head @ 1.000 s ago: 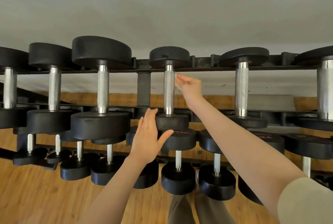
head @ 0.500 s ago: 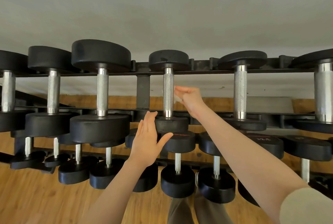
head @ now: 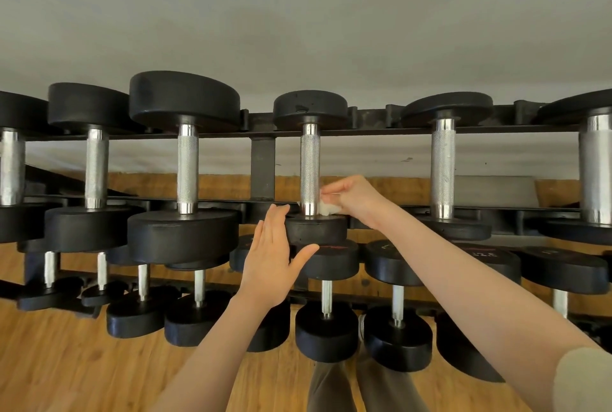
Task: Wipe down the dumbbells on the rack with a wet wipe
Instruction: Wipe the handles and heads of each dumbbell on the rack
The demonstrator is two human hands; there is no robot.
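Rack (head: 263, 165): black steel, two tiers visible, standing on a wood-plank floor (head: 66, 362) against a plain grey wall (head: 298, 14). A wood-toned skirting band runs along the wall foot behind the upper tier. Upper tier carries black dumbbells with knurled chrome handles; smaller pairs sit on the lower tier.

Dumbbell (head: 310, 166) under attention: centre of upper tier, just right of the rack's upright post.

Right hand (head: 352, 199): fingers curled, pinching a small white wipe (head: 326, 209) against the lower end of the chrome handle, right side, just above the near head.

Left hand (head: 273, 256): fingers straight and together, thumb spread, holding nothing. Palm lies against the left edge of the same dumbbell's near head; firm contact cannot be confirmed.

The person's trouser legs (head: 357, 388) show at the bottom edge, on the floor below the lower tier.
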